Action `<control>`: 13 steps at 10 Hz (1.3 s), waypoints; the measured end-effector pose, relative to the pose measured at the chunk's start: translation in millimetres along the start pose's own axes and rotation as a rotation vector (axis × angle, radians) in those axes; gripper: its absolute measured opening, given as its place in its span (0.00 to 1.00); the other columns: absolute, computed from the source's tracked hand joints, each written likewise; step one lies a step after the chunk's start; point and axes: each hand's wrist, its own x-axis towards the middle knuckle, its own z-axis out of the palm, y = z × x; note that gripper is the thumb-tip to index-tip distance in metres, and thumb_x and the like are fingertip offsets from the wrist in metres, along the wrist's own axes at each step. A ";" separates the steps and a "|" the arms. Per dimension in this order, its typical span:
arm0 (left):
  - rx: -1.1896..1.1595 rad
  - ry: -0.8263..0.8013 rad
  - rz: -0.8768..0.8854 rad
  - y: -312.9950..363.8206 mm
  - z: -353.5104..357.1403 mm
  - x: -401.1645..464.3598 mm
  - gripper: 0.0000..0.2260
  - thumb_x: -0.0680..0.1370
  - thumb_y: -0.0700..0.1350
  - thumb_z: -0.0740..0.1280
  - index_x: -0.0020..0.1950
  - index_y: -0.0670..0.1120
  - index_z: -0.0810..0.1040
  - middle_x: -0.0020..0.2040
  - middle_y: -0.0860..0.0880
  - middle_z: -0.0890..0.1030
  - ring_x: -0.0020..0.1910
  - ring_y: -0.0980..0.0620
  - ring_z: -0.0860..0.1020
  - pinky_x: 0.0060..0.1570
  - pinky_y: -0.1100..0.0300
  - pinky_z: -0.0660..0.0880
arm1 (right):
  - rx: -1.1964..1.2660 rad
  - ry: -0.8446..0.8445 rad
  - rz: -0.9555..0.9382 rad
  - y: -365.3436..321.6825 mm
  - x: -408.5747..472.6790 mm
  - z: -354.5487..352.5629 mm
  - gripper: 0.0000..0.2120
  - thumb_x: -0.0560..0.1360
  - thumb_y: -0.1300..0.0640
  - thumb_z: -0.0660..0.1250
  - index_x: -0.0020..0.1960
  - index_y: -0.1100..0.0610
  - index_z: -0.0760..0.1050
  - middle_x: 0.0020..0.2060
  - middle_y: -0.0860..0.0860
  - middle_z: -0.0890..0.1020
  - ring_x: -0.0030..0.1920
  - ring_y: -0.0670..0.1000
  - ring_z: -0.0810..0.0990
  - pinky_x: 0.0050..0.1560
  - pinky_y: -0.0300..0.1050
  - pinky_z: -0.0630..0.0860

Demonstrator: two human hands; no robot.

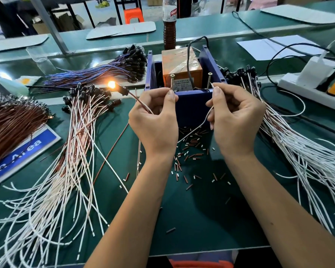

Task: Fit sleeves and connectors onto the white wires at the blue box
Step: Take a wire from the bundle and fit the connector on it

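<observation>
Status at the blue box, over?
Left hand pinching wire end at left screw. Right hand pinching white wire at right screw. Bulb lit. Nothing blocking.

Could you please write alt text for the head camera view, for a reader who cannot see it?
Two hands pinch wire ends against two upright metal screws on a blue plastic box: left hand at the left screw, right hand at the right screw. A small bulb glows at left.

- Our two hands, the left (153, 120) and the right (238, 120), are bare: we see no gloves, rings or watches.
- Our forearms are bare too, with no sleeve reaching into view.
- At six o'clock, between our arms, we see a strip of orange clothing (199, 264) at the frame's bottom edge.
</observation>
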 end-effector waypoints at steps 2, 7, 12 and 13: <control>0.003 -0.001 0.000 -0.4 0.2 0.0 0.02 0.77 0.36 0.73 0.45 0.41 0.85 0.38 0.48 0.86 0.39 0.49 0.85 0.45 0.58 0.81 | -0.008 -0.003 -0.001 0.2 0.0 0.1 0.06 0.82 0.60 0.68 0.51 0.59 0.85 0.33 0.49 0.84 0.26 0.50 0.79 0.28 0.43 0.75; 0.020 0.002 0.003 0.9 0.3 -1.7 0.03 0.77 0.36 0.72 0.44 0.42 0.84 0.37 0.48 0.86 0.39 0.47 0.84 0.43 0.57 0.81 | -0.030 0.008 -0.022 1.8 0.2 0.5 0.07 0.82 0.60 0.68 0.52 0.59 0.85 0.33 0.47 0.84 0.26 0.49 0.79 0.30 0.40 0.75; 0.040 -0.003 0.004 2.6 0.1 -2.3 0.04 0.77 0.37 0.73 0.44 0.44 0.84 0.37 0.48 0.86 0.39 0.47 0.84 0.44 0.55 0.82 | -0.045 -0.007 -0.020 -1.1 -1.6 1.5 0.07 0.82 0.60 0.69 0.52 0.59 0.85 0.34 0.49 0.84 0.26 0.50 0.79 0.29 0.43 0.76; 0.043 -0.008 0.007 1.9 -0.4 -2.1 0.03 0.77 0.37 0.73 0.44 0.43 0.85 0.38 0.49 0.86 0.39 0.48 0.84 0.44 0.56 0.81 | -0.050 -0.009 -0.025 -1.1 -1.3 1.4 0.07 0.82 0.60 0.69 0.52 0.58 0.85 0.34 0.49 0.84 0.26 0.50 0.80 0.29 0.43 0.76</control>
